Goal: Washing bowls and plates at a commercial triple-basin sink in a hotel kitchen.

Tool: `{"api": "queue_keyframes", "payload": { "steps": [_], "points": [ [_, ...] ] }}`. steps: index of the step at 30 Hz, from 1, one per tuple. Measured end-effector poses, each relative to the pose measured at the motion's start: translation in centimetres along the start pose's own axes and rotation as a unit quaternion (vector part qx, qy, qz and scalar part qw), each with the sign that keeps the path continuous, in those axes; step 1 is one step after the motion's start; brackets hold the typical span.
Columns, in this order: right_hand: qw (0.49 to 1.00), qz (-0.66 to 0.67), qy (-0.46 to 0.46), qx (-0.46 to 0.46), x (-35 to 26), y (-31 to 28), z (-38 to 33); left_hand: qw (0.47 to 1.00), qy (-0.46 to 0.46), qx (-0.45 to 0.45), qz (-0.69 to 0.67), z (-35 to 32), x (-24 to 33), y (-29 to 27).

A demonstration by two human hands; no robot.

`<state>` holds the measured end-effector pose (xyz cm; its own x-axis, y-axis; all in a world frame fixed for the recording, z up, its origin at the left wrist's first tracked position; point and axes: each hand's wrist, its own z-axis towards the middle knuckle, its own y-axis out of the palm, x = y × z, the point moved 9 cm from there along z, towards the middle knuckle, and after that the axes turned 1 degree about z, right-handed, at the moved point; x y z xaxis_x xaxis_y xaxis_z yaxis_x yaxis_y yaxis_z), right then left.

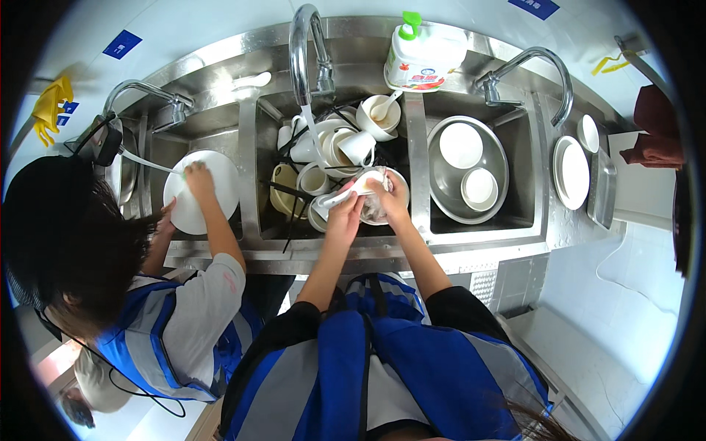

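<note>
A white soup spoon [368,181] is held over the middle sink, its handle pointing left. My left hand [345,215] is closed around it from below. My right hand [393,197] presses its fingers against the spoon's bowl end; whether a cloth is in them I cannot make out. Just beneath is a white bowl [401,185] with something crumpled and whitish in it. Around my hands the middle sink holds a heap of white cups, including a mug [357,148], plus bowls, dark utensils and a yellowish dish [285,189]. Water runs from the middle tap [300,55] onto the heap.
At the left sink, a co-worker's hands [198,181] rub a large white plate [220,202]. A soap bottle [423,57] with a green pump stands behind. The right sink holds a metal basin [439,192] with white dishes. More plates [571,173] lie on the right counter.
</note>
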<state>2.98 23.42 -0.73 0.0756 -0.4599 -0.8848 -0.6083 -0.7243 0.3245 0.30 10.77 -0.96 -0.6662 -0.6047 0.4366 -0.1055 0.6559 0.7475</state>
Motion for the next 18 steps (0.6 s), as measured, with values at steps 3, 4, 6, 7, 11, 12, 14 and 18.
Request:
{"api": "queue_keyframes", "payload": {
  "steps": [3, 4, 6, 7, 11, 12, 14, 18],
  "points": [
    [0.997, -0.011, -0.001, -0.072, -1.5, 0.2, 1.3, 0.994, -0.079, -0.048, 0.055, -1.4, 2.8, 0.7],
    [0.995, -0.026, 0.004, -0.091, -1.8, 0.4, 1.7, 0.991, -0.101, -0.017, 0.089, -1.7, 3.7, 0.0],
    [0.991, -0.058, 0.02, -0.122, -2.0, 0.8, 2.4, 0.921, -0.148, -0.052, 0.355, -1.5, 3.7, 0.2],
    [0.987, -0.082, 0.034, -0.134, -1.8, 1.2, 2.6, 0.884, -0.166, -0.083, 0.429, -1.4, 3.2, 0.4],
    [0.984, -0.137, 0.029, -0.108, -1.7, 2.0, 3.0, 0.718, 0.034, -0.159, 0.677, -0.1, 3.1, 2.2],
    [0.985, -0.133, 0.046, -0.096, -1.4, 2.1, 3.0, 0.653, 0.098, -0.143, 0.737, -0.1, 3.5, 2.4],
    [0.989, -0.105, 0.08, -0.073, -0.7, 2.0, 2.9, 0.734, 0.166, -0.148, 0.642, -0.5, 3.9, 2.8],
    [0.936, 0.274, 0.213, -0.063, 1.5, 3.1, 2.3, 0.863, 0.036, -0.068, 0.499, -0.1, 3.7, -0.1]
  ]
}}
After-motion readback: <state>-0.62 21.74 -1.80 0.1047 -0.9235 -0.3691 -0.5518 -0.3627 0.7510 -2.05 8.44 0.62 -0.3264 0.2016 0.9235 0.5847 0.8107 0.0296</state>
